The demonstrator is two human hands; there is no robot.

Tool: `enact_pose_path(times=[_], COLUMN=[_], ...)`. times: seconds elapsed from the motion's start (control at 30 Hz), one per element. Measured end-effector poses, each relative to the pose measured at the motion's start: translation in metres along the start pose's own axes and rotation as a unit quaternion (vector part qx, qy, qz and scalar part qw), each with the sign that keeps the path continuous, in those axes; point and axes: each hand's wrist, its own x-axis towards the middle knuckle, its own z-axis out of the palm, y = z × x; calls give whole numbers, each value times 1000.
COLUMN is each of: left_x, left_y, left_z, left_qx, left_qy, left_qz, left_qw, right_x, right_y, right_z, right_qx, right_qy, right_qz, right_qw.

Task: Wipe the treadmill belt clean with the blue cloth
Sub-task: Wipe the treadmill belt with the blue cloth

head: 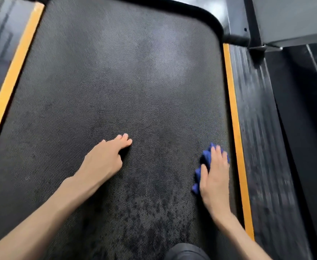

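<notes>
Closest to us is a dark shape (186, 252) at the bottom edge, knee or shoe, can't tell which. Our right grip (214, 177) lies flat on the cloth (203, 160), fingers straight, pressing it down rather than clutching it. That's at the right side of the belt (125, 81), just beside the yellow strip (234, 119). Left grip (105, 160) holds nothing, fingertips propped on the belt about mid-width.

Risks as we see them: with only a flat palm on it, the bunched cloth could roll up or slip out mid-stroke, so we'd smear the blotchy patches near us instead of lifting them. Leaning on that left grip might also nudge the belt along under us.
</notes>
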Motion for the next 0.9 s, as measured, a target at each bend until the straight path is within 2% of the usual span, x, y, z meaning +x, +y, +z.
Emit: enact_pose_path(times=[0.1, 0.2, 0.4, 0.53, 0.63, 0.7, 0.77, 0.9], left_x=[0, 0, 0, -1, 0, 0, -1, -2], left_y=[-1, -1, -4, -6, -7, -7, -7, -10], left_z=[2, 4, 1, 1, 1, 2, 5, 7], left_qx=[-3, -1, -23, -32, -37, -39, -38, -39], left_qy=[8, 7, 1, -11, -12, -8, -3, 7], left_qz=[-2, 1, 6, 15, 16, 15, 21, 31], left_qw=[1000, 1000, 1000, 999, 999, 999, 999, 999], right_x=[-39, -17, 132, 241, 270, 255, 213, 69], right_y=[1, -3, -12, -23, -29, -35, -43, -59], right_z=[4, 11, 21, 25, 28, 32, 32, 29], right_qx=[-2, -29, -35, -47, -54, -28, 14, -2], right_qy=[33, 62, 26, -1, 7, 27, 19, -107], right_qz=[44, 50, -10, -7, 15, 0, -62, -223], right_qw=[999, 996, 999, 999, 998, 999, 998, 969])
